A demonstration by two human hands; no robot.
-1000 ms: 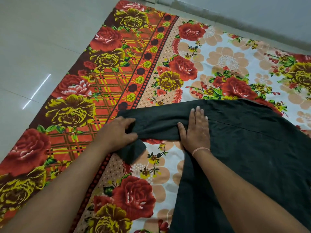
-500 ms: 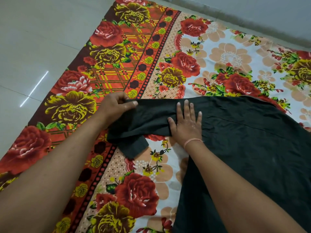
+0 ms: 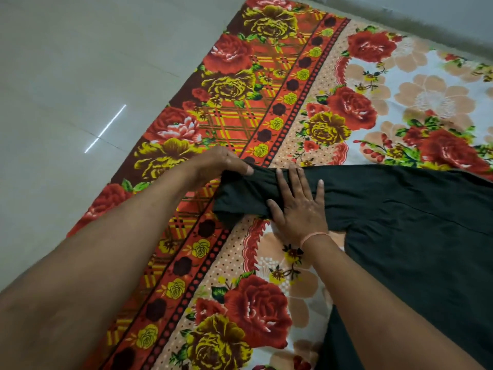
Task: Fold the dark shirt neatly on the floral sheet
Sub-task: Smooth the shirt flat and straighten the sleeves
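The dark shirt (image 3: 405, 222) lies spread over the right half of the floral sheet (image 3: 266, 97), its sleeve reaching left toward the sheet's red border. My left hand (image 3: 216, 164) grips the sleeve's outer end, fingers curled over the cloth. My right hand (image 3: 298, 204) lies flat, fingers spread, pressing on the sleeve near where it joins the body. The sleeve's tip is bunched between the two hands. A thin pink band sits on my right wrist.
Pale tiled floor (image 3: 80, 89) borders the sheet on the left. A wall base (image 3: 426, 17) runs along the far edge at top right. The sheet continues toward me under my forearms.
My left hand has carried the sleeve end up and away from me, straightening the sleeve. The loose flap that hung below has been drawn in. My right hand stays pressed on the sleeve.
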